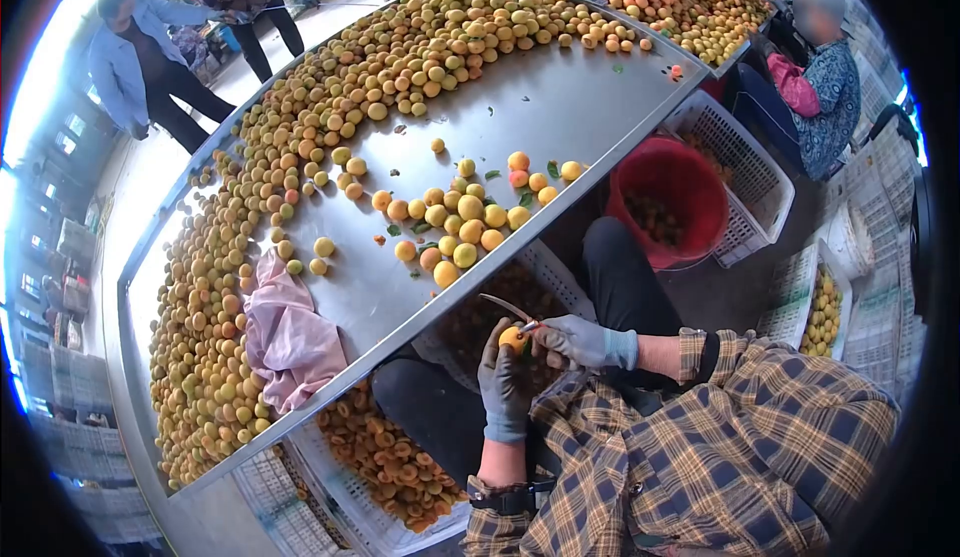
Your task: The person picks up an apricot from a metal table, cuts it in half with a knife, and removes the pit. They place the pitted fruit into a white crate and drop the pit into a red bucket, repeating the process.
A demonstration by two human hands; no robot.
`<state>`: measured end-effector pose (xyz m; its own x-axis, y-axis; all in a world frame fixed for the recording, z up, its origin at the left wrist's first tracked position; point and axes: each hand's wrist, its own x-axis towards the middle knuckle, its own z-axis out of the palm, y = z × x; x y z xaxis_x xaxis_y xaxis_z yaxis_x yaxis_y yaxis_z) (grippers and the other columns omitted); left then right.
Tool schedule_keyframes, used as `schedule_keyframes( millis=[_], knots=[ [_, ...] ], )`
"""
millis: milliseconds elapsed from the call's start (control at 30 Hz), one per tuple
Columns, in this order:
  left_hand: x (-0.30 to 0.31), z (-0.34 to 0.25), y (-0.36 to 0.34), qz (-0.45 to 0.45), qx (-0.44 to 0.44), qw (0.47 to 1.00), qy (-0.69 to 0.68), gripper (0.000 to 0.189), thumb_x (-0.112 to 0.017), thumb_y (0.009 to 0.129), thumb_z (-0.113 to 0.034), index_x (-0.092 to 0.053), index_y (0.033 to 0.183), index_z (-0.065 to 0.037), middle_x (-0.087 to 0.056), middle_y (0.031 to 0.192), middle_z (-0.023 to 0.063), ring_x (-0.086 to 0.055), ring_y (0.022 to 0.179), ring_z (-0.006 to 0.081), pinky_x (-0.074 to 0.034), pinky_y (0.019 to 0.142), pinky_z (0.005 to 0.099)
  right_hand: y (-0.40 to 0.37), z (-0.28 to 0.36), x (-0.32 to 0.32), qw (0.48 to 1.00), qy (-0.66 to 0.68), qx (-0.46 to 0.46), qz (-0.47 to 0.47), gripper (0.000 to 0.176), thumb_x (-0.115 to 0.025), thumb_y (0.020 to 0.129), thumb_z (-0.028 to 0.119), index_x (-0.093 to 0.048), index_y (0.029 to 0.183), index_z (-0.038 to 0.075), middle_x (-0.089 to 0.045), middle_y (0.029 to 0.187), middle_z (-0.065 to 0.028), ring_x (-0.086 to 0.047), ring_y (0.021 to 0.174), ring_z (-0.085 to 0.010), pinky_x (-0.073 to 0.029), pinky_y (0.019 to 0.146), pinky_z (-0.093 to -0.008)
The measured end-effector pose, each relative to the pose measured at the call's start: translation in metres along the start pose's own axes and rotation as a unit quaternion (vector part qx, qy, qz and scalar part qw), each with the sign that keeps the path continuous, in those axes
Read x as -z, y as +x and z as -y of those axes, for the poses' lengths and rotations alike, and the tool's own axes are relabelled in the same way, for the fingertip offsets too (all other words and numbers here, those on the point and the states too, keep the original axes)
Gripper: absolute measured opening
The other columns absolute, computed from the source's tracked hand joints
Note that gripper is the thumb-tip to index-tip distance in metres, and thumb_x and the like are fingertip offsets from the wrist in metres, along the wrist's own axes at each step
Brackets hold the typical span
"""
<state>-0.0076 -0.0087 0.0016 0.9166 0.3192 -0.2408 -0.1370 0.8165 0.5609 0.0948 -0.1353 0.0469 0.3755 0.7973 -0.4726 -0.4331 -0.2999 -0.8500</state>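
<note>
My left hand (505, 382), in a grey glove, has its fingers wrapped round a yellow-orange fruit (514, 339) above my lap. Close beside it, my right hand (580, 342), also gloved, grips a small tool with a curved blade (506, 307) that points up and to the left. The tool's near end meets the fruit; the exact contact is too small to make out. Under my hands stands a crate of dark fruit pieces (475, 322), partly hidden by my hands and legs. Loose whole fruits (465, 255) lie near the edge of the metal table (370, 302).
A pink cloth (290, 337) lies on the table beside heaped fruit (200, 357). Below are a crate of halved fruit (385, 457), a red bucket (705, 197) and a white crate (770, 182). One person (830, 97) sits at the right; two people stand beyond the table.
</note>
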Motion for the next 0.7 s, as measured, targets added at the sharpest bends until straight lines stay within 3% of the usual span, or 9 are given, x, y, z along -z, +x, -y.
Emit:
schedule_keyframes(
  millis=[33,233,333,467,567,633,700],
  knots=[
    [0.000,0.000,0.000,-0.002,0.000,1.000,-0.001,0.042,-0.052,0.094,-0.017,-0.041,0.130,0.001,-0.055,0.118,0.0159,-0.056,0.107,0.0226,-0.045,0.096,0.0334,-0.003,0.006,-0.001,0.999,0.003,-0.034,-0.001,0.038,-0.042,0.096,0.043,-0.056,0.094,0.008,-0.050,0.063,0.0026,-0.039,0.047,-0.0034,-0.033,0.043,-0.0175],
    [-0.002,-0.002,-0.001,0.019,0.002,1.000,-0.010,0.041,-0.052,0.094,-0.019,-0.042,0.129,0.001,-0.055,0.119,0.0165,-0.055,0.108,0.0226,-0.043,0.097,0.0330,-0.007,0.010,0.001,0.996,0.056,-0.020,0.063,0.045,-0.038,0.096,0.047,-0.057,0.090,0.007,-0.049,0.061,0.0029,-0.036,0.045,-0.0029,-0.030,0.041,-0.0169],
    [-0.001,-0.001,-0.001,0.016,-0.002,1.000,0.010,0.041,-0.052,0.094,-0.020,-0.043,0.128,0.001,-0.056,0.119,0.0164,-0.055,0.109,0.0226,-0.043,0.097,0.0329,-0.006,0.011,-0.001,0.999,-0.002,-0.029,0.026,0.045,-0.038,0.096,0.048,-0.057,0.090,0.007,-0.049,0.061,0.0030,-0.035,0.044,-0.0028,-0.030,0.041,-0.0172],
    [-0.002,-0.001,-0.001,-0.009,-0.005,1.000,0.017,0.041,-0.053,0.094,-0.020,-0.043,0.128,0.001,-0.057,0.116,0.0142,-0.057,0.103,0.0197,-0.047,0.091,0.0297,-0.006,0.011,-0.001,0.998,0.025,-0.054,0.022,0.043,-0.039,0.096,0.046,-0.057,0.091,0.007,-0.049,0.061,0.0029,-0.036,0.044,-0.0028,-0.031,0.041,-0.0175],
    [0.005,0.005,-0.002,-0.033,-0.019,0.998,0.056,0.041,-0.054,0.093,-0.020,-0.044,0.127,0.001,-0.058,0.113,0.0123,-0.058,0.099,0.0176,-0.049,0.087,0.0279,0.002,-0.012,-0.005,0.999,-0.009,-0.035,-0.006,0.041,-0.042,0.096,0.043,-0.057,0.093,0.006,-0.051,0.063,0.0012,-0.042,0.049,-0.0051,-0.035,0.046,-0.0196],
    [0.008,0.008,-0.002,-0.045,-0.026,0.995,0.084,0.042,-0.055,0.093,-0.021,-0.044,0.127,0.001,-0.058,0.112,0.0113,-0.059,0.097,0.0167,-0.049,0.085,0.0273,0.011,-0.025,-0.008,0.995,-0.049,0.071,-0.046,0.038,-0.044,0.096,0.040,-0.058,0.096,0.004,-0.052,0.066,-0.0006,-0.047,0.057,-0.0075,-0.038,0.053,-0.0224],
    [0.009,0.010,-0.002,-0.068,-0.042,0.988,0.129,0.043,-0.056,0.092,-0.022,-0.045,0.126,0.001,-0.058,0.112,0.0102,-0.059,0.097,0.0164,-0.049,0.086,0.0278,0.010,-0.026,-0.012,0.990,-0.083,0.096,-0.063,0.037,-0.044,0.097,0.038,-0.058,0.098,0.004,-0.052,0.067,-0.0012,-0.048,0.060,-0.0080,-0.038,0.056,-0.0234]
  ],
)
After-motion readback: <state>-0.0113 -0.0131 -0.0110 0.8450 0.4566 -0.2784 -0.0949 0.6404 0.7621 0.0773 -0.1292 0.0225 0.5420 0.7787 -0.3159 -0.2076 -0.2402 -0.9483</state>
